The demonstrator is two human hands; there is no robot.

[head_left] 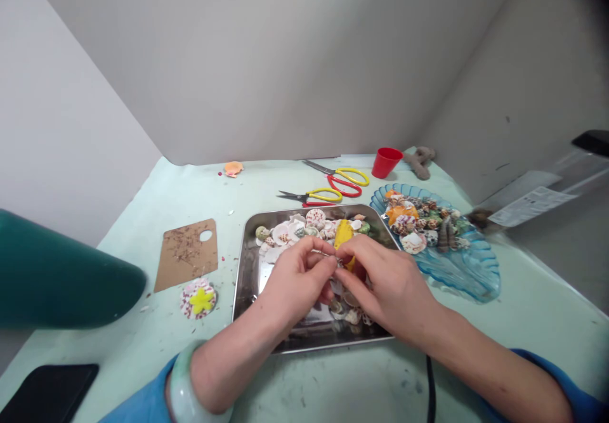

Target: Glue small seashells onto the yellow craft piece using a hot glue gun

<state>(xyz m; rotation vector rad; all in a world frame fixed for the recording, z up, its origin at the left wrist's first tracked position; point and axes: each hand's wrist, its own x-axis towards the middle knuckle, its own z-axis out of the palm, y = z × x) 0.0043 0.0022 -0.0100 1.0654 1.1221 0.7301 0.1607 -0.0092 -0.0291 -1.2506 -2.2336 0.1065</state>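
Observation:
Over a metal tray (242, 264), my left hand (304, 274) and my right hand (380, 277) meet with fingertips pinched together. Something tiny and pale sits between them, too small and covered to name. Beneath and around the fingers lie seashells (285, 231), some white, some speckled brown. A yellow piece (344, 233) rests in the tray just behind my right fingers and is partly hidden by them. Left of the tray, a speckled shell (186, 302) carries a yellow-green flower shape (202, 300).
A blue shell-shaped dish (457, 277) at the right holds more shells. Behind the tray lie two pairs of scissors (352, 189) and a red cup (386, 163). Cardboard (185, 258), a dark green cylinder (61, 277) and a black flat object (52, 394) are at the left.

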